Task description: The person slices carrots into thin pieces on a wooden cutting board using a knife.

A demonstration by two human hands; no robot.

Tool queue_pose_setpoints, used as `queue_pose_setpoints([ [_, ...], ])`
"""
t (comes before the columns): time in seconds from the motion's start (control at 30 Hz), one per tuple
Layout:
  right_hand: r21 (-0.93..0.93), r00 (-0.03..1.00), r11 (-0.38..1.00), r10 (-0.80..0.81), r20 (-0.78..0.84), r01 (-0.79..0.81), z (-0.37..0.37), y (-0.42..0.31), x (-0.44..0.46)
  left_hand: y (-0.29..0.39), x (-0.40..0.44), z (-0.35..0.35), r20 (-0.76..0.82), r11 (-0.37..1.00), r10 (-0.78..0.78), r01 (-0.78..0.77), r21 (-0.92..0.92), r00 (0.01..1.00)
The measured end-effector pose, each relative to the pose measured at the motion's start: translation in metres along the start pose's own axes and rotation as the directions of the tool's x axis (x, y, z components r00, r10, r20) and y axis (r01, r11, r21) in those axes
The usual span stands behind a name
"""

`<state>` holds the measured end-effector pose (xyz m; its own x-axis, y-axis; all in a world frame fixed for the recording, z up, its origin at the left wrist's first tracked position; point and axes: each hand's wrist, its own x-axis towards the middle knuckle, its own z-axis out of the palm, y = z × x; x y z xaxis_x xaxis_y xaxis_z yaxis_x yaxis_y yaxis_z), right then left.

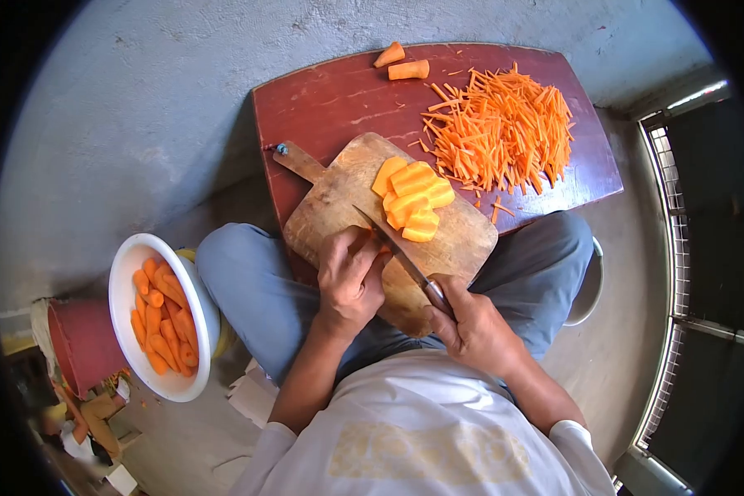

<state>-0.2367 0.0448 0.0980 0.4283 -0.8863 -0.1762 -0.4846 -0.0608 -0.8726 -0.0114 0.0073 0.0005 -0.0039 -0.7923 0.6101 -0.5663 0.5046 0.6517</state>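
Observation:
My right hand is wrapped round the handle of a knife, whose blade points up and left over the wooden cutting board. Close against the blade, my left hand has its fingers bent around a piece of carrot; only slivers of orange show, the rest being hidden by the fingers. Just beyond the blade, several thick carrot slices lie overlapping on the board. At the far right of the red table is a big heap of carrot strips.
Two carrot chunks lie at the table's back edge by the wall. A white basin of peeled carrots stands at my left, near a red bucket. Another person sits at the lower left. A barred metal door frame is at right.

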Motion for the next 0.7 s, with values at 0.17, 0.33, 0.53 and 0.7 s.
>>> queue_pose_setpoints([
  [0.17, -0.166, 0.999, 0.986, -0.013, 0.031, 0.018, 0.001, -0.025, -0.008, 0.010, 0.001, -0.003, 0.009, 1.000, 0.005, -0.005, 0.019, 1.000],
  [0.33, -0.185, 0.999, 0.982, -0.029, 0.027, 0.034, -0.001, -0.031, -0.002, 0.013, 0.001, -0.005, 0.017, 0.998, -0.067, 0.068, -0.018, 0.998],
  [0.53, -0.173, 0.994, 0.984, 0.059, 0.091, -0.043, -0.005, -0.036, 0.013, 0.008, -0.002, -0.006, -0.024, 0.983, -0.177, 0.176, -0.049, 0.984],
  [0.7, -0.170, 0.995, 0.985, 0.048, 0.085, -0.033, 0.000, -0.036, 0.022, 0.006, -0.002, -0.007, -0.042, 0.988, -0.153, 0.152, -0.038, 0.987],
])
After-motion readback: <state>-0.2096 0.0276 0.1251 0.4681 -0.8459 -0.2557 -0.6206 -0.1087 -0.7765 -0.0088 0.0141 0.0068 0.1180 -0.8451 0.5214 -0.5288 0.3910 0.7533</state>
